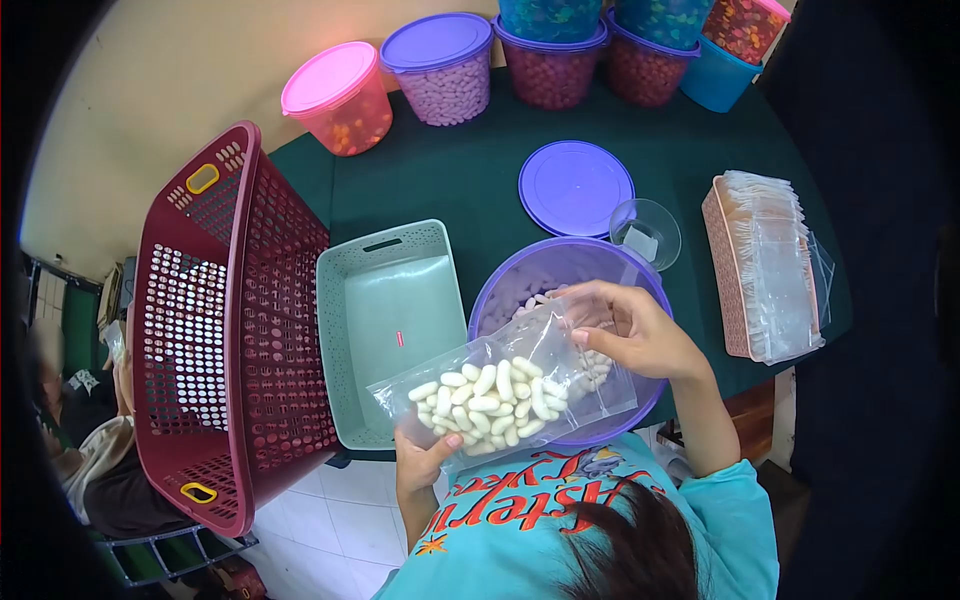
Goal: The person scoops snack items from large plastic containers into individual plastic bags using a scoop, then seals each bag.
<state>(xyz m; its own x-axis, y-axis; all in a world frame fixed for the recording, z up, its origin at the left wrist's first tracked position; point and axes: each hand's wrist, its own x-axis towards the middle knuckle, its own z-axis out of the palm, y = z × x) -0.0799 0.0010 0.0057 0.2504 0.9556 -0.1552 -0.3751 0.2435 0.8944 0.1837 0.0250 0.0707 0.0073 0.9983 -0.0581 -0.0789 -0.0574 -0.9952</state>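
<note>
A clear plastic bag (488,405) with several white, bean-shaped pieces in its lower part lies slanted between my hands. My left hand (424,458) grips its bottom end, thumb on top. My right hand (630,330) is closed on the other end, thumb over the film and fingers behind it. Below the bag stands a purple tub (652,300) holding more of the pale pieces, partly hidden by the bag and my right hand. Just behind the tub are its round purple lid (577,187) and a clear round cup (662,222).
A pale green basket (390,300) with a small red strip inside stands left of the tub. Beyond it is a tall maroon laundry basket (285,360). A pink basket (722,270) of clear bags (775,270) is at right. Lidded tubs (440,70) line the back. Someone sits far left.
</note>
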